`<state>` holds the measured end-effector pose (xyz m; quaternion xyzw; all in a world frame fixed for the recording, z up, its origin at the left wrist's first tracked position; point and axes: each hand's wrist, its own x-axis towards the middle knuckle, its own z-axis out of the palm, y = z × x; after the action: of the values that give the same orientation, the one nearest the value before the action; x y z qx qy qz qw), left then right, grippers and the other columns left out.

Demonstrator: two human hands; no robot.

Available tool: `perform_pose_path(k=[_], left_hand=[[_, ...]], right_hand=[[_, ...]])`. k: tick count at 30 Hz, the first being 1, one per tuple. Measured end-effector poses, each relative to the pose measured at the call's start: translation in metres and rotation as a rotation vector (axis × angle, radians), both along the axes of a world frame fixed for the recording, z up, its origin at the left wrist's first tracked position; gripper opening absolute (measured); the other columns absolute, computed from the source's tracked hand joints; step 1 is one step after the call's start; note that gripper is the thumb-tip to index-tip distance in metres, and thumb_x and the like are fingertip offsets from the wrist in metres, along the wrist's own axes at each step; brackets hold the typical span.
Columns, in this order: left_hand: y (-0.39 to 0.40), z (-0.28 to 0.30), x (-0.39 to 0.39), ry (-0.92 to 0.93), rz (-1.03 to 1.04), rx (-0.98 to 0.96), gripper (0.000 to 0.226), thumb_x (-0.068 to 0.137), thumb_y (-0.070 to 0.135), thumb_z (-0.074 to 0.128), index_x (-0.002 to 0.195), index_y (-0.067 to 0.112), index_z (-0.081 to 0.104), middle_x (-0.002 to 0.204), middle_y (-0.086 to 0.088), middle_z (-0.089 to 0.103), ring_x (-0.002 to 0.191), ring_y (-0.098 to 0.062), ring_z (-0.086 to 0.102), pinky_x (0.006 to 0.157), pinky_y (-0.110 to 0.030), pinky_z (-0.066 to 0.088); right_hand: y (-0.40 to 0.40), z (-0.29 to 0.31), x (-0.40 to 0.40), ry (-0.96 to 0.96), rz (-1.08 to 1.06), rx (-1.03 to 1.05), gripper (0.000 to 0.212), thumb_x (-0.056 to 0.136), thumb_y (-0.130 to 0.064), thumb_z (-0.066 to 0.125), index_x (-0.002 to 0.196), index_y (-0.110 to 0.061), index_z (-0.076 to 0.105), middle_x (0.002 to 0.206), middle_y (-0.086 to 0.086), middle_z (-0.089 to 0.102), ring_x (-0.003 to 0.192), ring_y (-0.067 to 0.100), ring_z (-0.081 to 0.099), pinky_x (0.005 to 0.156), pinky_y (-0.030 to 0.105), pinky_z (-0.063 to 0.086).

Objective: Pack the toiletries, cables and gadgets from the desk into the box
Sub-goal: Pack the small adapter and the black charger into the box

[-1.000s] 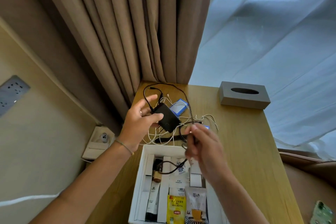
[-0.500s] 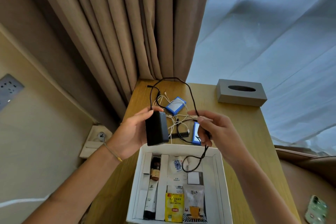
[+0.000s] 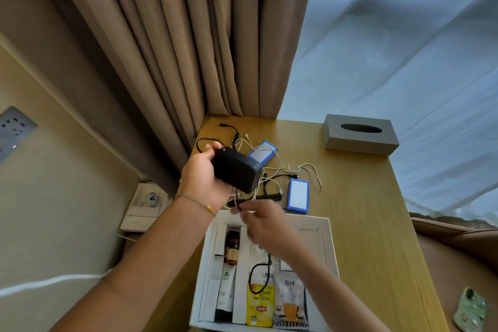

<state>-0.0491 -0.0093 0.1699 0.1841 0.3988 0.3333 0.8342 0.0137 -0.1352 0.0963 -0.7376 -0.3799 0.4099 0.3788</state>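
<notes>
— Status on the hands?

— Left hand (image 3: 201, 180) has its grip wrapped round the black power adapter (image 3: 236, 170), held up above the counter (image 3: 377, 224), over the tangle of white cables (image 3: 291, 170). My right hand (image 3: 269, 226) is blurred; its fingers look pinched on the adapter's black cord (image 3: 260, 275) just above the far edge of the white box (image 3: 327, 245).

— Where does the cord run?

— It loops down under my right wrist into the box, lying over the yellow tea sachet (image 3: 260, 304). Beside that sits a white coffee sachet (image 3: 289, 302); a green-and-white tube (image 3: 225, 291) and a small brown bottle (image 3: 232, 248) fill the left compartment.

— What's on the counter?

— Two blue-edged gadgets: one (image 3: 262, 153) just behind the adapter, one (image 3: 298, 199) just beyond the box. A grey tissue box (image 3: 359, 137) stands at the far right corner.
</notes>
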Motion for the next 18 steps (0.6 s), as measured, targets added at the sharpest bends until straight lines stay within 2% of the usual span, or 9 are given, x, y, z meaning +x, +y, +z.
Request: perform_pose_path(k=[2, 4, 5, 7, 9, 11, 12, 15, 18], left_hand=[[0.003, -0.005, 0.012, 0.148, 0.146, 0.18, 0.03, 0.105, 0.017, 0.042, 0.078, 0.019, 0.054, 0.072, 0.004, 0.061, 0.074, -0.014, 0.058, 0.078, -0.036, 0.053], [0.005, -0.016, 0.015, 0.317, 0.147, 0.411, 0.032, 0.107, 0.021, 0.038, 0.078, 0.021, 0.052, 0.076, 0.004, 0.057, 0.073, -0.011, 0.056, 0.072, -0.03, 0.05], [0.006, -0.023, 0.013, 0.371, 0.115, 0.508, 0.033, 0.107, 0.023, 0.037, 0.078, 0.022, 0.052, 0.078, 0.005, 0.055, 0.074, -0.01, 0.055, 0.072, -0.029, 0.049], [0.009, -0.038, 0.004, 0.484, 0.032, 0.713, 0.035, 0.107, 0.027, 0.035, 0.077, 0.025, 0.051, 0.078, 0.01, 0.055, 0.073, -0.003, 0.055, 0.068, -0.021, 0.049], [0.01, -0.045, -0.002, 0.553, -0.044, 0.838, 0.034, 0.107, 0.028, 0.034, 0.078, 0.023, 0.051, 0.078, 0.011, 0.055, 0.068, 0.004, 0.053, 0.06, -0.01, 0.047], [0.006, -0.046, -0.004, 0.585, -0.122, 0.897, 0.035, 0.108, 0.025, 0.033, 0.079, 0.018, 0.05, 0.08, 0.005, 0.053, 0.067, 0.004, 0.051, 0.063, -0.009, 0.044], [0.002, -0.045, -0.005, 0.6, -0.168, 0.913, 0.035, 0.108, 0.023, 0.033, 0.079, 0.016, 0.049, 0.08, 0.002, 0.052, 0.069, 0.0, 0.051, 0.066, -0.013, 0.043], [-0.011, -0.038, -0.011, 0.55, -0.335, 0.871, 0.034, 0.108, 0.022, 0.033, 0.078, 0.016, 0.048, 0.078, -0.003, 0.051, 0.072, -0.012, 0.048, 0.069, -0.028, 0.042], [-0.023, -0.023, -0.016, 0.398, -0.453, 0.732, 0.032, 0.107, 0.018, 0.034, 0.079, 0.015, 0.047, 0.073, -0.003, 0.05, 0.064, -0.011, 0.046, 0.064, -0.025, 0.041]], right_hand=[[0.0, -0.001, -0.018, -0.053, 0.122, -0.003, 0.026, 0.103, -0.024, 0.047, 0.114, -0.027, 0.071, 0.075, 0.0, 0.07, 0.056, 0.018, 0.057, 0.058, 0.042, 0.053], [-0.002, 0.002, -0.023, -0.123, 0.168, -0.001, 0.027, 0.102, -0.031, 0.045, 0.11, -0.033, 0.071, 0.088, 0.004, 0.075, 0.066, 0.019, 0.066, 0.07, 0.041, 0.057], [-0.004, 0.004, -0.02, -0.137, 0.16, 0.013, 0.026, 0.102, -0.031, 0.045, 0.107, -0.033, 0.071, 0.09, 0.002, 0.075, 0.068, 0.016, 0.067, 0.071, 0.039, 0.058], [-0.009, 0.012, -0.01, -0.139, 0.137, 0.065, 0.024, 0.102, -0.03, 0.047, 0.101, -0.034, 0.07, 0.082, 0.001, 0.072, 0.058, 0.008, 0.058, 0.061, 0.03, 0.052], [-0.015, 0.023, 0.002, -0.102, 0.149, 0.119, 0.019, 0.101, -0.03, 0.051, 0.097, -0.033, 0.069, 0.071, 0.001, 0.065, 0.052, 0.003, 0.047, 0.052, 0.022, 0.039], [-0.02, 0.034, 0.014, -0.123, 0.178, 0.154, 0.017, 0.1, -0.029, 0.054, 0.093, -0.031, 0.069, 0.064, -0.011, 0.061, 0.051, 0.002, 0.047, 0.051, 0.017, 0.036], [-0.021, 0.038, 0.021, -0.17, 0.175, 0.164, 0.017, 0.1, -0.028, 0.055, 0.091, -0.03, 0.069, 0.065, -0.014, 0.061, 0.052, 0.002, 0.05, 0.051, 0.018, 0.038], [-0.02, 0.046, 0.048, -0.29, 0.084, 0.217, 0.014, 0.098, -0.028, 0.061, 0.088, -0.025, 0.07, 0.073, -0.007, 0.067, 0.063, 0.007, 0.059, 0.061, 0.025, 0.049], [-0.019, 0.039, 0.067, -0.274, 0.029, 0.305, 0.014, 0.095, -0.025, 0.066, 0.082, -0.022, 0.068, 0.071, -0.009, 0.066, 0.066, 0.002, 0.061, 0.062, 0.015, 0.046]])
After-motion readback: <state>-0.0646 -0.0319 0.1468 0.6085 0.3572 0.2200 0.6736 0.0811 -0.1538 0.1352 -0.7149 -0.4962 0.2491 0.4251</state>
